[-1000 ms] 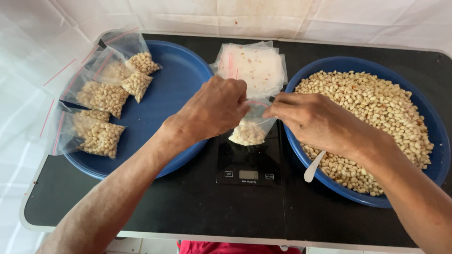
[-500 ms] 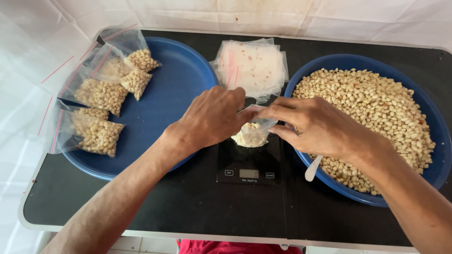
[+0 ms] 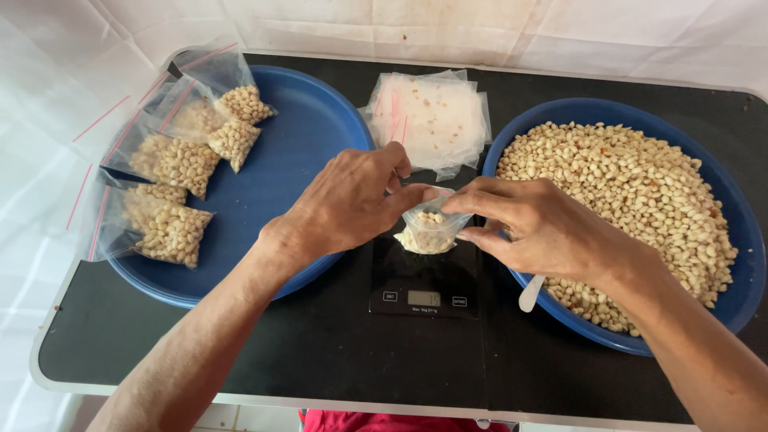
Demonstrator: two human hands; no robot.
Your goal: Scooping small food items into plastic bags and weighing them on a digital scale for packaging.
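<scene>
Black and flat, the desk (image 3: 320, 352) carried everything, its near strip bare but for the two forearms reaching in from the bottom edge. Just beyond that strip sat a small black kitchen scale (image 3: 424, 276) with a grey display on its near side. On the scale's platform rested a small clear plastic bag (image 3: 428, 228), partly filled with pale shelled peanuts. Both hands were closed on the top of this bag: the left hand (image 3: 348, 200) pinched its mouth from the left with thumb and fingertips, and the right hand (image 3: 532, 224) pinched it from the right, so the fingertips of the two hands nearly met over the opening. Whether the bag's strip was pressed shut could not be told.

To the right, touching the scale's side, stood a wide blue basin (image 3: 744, 240) heaped with loose peanuts (image 3: 640, 192). A white plastic spoon (image 3: 530, 294) lay in it at the near-left rim, under the right wrist, handle pointing toward the desk edge.

To the left lay a second blue basin (image 3: 296, 136), its middle bare. Along its far-left rim were several filled bags of peanuts (image 3: 172, 192), clear with red closing strips, leaning over the edge.

Farther back, between the two basins, a stack of empty clear bags (image 3: 432, 116) lay flat on the desk. Behind it all hung a white cloth (image 3: 400, 20).
</scene>
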